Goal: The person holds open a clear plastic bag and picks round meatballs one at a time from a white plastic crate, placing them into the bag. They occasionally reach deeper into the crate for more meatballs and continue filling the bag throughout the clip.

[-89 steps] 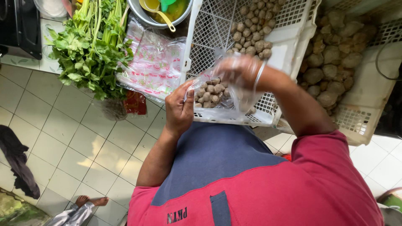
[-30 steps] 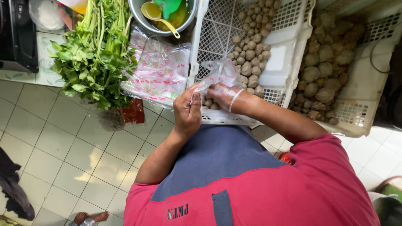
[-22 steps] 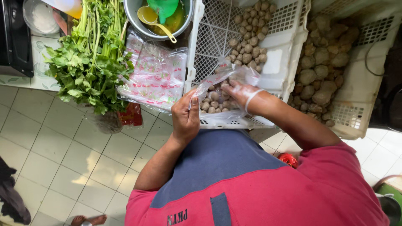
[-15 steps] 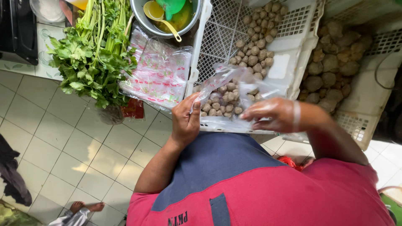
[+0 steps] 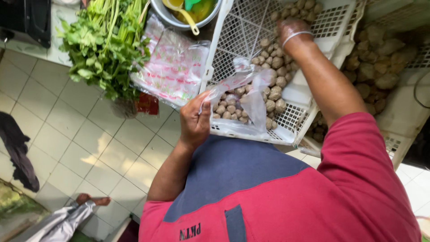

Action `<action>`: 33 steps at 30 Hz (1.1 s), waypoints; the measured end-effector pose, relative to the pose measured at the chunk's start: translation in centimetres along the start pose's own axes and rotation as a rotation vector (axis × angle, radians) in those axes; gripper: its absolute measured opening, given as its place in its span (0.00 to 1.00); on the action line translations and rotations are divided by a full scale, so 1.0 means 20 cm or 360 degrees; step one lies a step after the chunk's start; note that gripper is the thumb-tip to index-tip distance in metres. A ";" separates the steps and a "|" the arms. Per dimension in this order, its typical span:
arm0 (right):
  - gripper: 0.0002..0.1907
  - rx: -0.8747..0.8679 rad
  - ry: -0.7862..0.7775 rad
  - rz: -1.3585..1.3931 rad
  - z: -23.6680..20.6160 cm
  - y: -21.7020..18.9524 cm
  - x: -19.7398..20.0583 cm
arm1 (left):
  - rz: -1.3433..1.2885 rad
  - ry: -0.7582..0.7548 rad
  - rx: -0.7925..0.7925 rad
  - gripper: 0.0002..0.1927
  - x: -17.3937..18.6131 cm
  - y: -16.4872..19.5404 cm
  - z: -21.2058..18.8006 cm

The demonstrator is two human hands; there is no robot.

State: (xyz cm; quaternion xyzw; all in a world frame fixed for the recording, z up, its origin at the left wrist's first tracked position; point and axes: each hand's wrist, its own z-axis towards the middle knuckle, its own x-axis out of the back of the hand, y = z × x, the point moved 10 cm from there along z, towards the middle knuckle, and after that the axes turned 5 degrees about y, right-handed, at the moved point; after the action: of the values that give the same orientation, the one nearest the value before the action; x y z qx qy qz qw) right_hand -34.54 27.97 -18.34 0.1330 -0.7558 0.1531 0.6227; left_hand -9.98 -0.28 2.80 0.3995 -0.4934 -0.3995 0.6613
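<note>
Since a moment ago the right hand (image 5: 289, 29) has reached up into the white crate (image 5: 233, 49), fingers closed among meatballs (image 5: 275, 83); the left hand (image 5: 195, 118) pinches the clear bag (image 5: 244, 96).

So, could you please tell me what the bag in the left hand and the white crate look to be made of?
Bag: thin clear plastic film, glossy and crinkled, contents showing through. White crate: probably rigid moulded plastic, matte, with a lattice of openings.

A pale tiled floor (image 5: 89, 148) runs under the stall. On the bench (image 5: 53, 51) lie a bunch of leafy greens (image 5: 105, 42), a stack of printed plastic bags (image 5: 174, 67) and a white lattice crate (image 5: 233, 45) of brown balls.
</note>
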 end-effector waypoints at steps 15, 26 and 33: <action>0.18 -0.0047 0.0060 0.0264 -0.16 0.04 0.11 | -0.0158 -0.0061 -0.0093 0.15 0.00 0.06 0.01; 0.15 0.0870 0.0075 0.1514 -0.94 -0.98 0.98 | -0.0188 -0.0055 -0.0123 0.15 0.01 0.07 0.01; 0.02 0.1049 0.1063 0.0542 -0.57 -0.62 0.90 | -0.0124 -0.0048 -0.0032 0.17 0.00 0.08 0.02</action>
State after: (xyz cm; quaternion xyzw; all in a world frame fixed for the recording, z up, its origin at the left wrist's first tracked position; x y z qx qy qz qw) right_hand -22.81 20.96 2.23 0.1412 -0.4376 0.5175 0.7216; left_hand -10.16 0.13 4.32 0.4058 -0.4833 -0.4360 0.6416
